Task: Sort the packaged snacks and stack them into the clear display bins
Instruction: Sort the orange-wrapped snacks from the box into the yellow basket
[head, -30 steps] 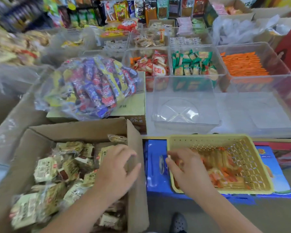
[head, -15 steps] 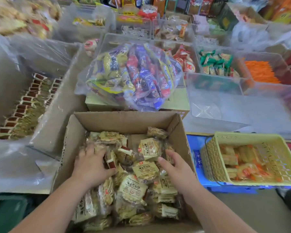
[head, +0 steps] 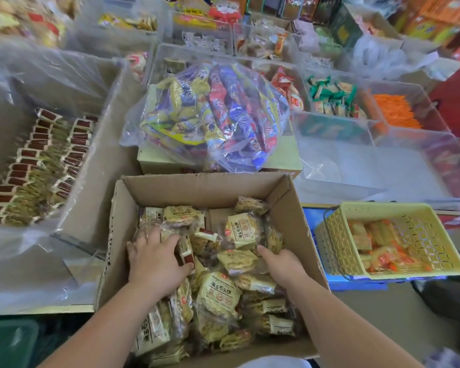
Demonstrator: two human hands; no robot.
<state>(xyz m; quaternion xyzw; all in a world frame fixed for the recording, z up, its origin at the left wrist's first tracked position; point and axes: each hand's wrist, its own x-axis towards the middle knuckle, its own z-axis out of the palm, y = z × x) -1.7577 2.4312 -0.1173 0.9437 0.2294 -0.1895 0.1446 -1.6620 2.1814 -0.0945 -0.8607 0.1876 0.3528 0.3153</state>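
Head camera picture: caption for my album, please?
Left hand and right hand reach into a cardboard box of snack packets beside a yellow basket.

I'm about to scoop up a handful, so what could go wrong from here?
The packets under your left hand and right hand lie loose and jumbled, so a big scoop may drop some outside the cardboard box. The yellow basket sits close beside your right arm; an elbow could knock it.

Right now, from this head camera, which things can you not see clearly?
- Fingers of the right hand, head view: buried among the packets; grip unclear.
- Cardboard box floor, head view: covered by packets.
- Carton under the clear bag, head view: mostly hidden by it.
- Goods at the back, head view: blurred, cut by top edge.
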